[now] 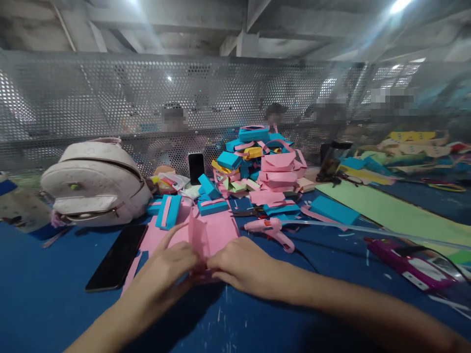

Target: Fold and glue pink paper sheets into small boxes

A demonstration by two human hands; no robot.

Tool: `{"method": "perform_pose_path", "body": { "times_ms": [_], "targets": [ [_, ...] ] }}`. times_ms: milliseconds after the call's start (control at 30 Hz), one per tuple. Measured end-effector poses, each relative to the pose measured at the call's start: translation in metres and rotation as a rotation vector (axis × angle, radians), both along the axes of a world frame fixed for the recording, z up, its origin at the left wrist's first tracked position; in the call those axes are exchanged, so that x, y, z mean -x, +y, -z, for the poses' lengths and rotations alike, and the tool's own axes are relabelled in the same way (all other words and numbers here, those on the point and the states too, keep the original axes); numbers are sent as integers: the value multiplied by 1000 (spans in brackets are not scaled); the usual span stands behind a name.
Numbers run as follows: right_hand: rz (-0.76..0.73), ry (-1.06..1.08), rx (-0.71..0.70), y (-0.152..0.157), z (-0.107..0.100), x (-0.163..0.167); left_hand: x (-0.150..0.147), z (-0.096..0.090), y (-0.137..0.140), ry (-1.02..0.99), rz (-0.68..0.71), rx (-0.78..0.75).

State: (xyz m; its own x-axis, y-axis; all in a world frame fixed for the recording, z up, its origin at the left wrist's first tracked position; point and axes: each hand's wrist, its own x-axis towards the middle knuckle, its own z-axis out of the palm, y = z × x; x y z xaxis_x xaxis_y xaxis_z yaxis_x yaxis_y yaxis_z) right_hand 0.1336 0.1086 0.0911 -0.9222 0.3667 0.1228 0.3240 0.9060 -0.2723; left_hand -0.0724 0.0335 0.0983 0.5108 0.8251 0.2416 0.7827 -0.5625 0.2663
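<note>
Pinching pink paper [198, 234] | left fingers [188, 254], right fingers [220, 260] closed | blue tabletop [47, 294] | perforated screen [224, 83] behind

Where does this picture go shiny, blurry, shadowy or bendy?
Head view, top right: a ceiling light flares into pale streaks; head view, behind: the holed screen looks hazy; head view, front: dark shadows lie on the blue table below the left hand and right forearm; head view, edges: shapes seem stretched.

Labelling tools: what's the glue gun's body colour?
Pink; the glue gun shows in the head view.
</note>
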Motion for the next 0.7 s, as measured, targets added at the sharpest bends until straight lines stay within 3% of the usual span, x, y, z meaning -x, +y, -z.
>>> {"method": "perform_pose_path", "body": {
  "times_ms": [100,167,267,367,467,600,700],
  "targets": [
    [23,131,47,4,0,1,7,-4,2,-260,-191,-155],
    [-27,253,84,7,0,2,13,-3,8,-537,-337,-153],
    [-131,379,84,11,-1,3,18,4,21,-953,-422,146],
    [-189,414,64,12,2,5,14,12,26,-1181,-337,538],
    [-195,395,68,13,5,7,8,16,21,-1221,-327,643],
    [-168,382,93,10,7,8,5,16,11,-1046,-585,447],
    [-146,382,116,5,7,9,1,15,7,-917,-667,298]
  ]
}}
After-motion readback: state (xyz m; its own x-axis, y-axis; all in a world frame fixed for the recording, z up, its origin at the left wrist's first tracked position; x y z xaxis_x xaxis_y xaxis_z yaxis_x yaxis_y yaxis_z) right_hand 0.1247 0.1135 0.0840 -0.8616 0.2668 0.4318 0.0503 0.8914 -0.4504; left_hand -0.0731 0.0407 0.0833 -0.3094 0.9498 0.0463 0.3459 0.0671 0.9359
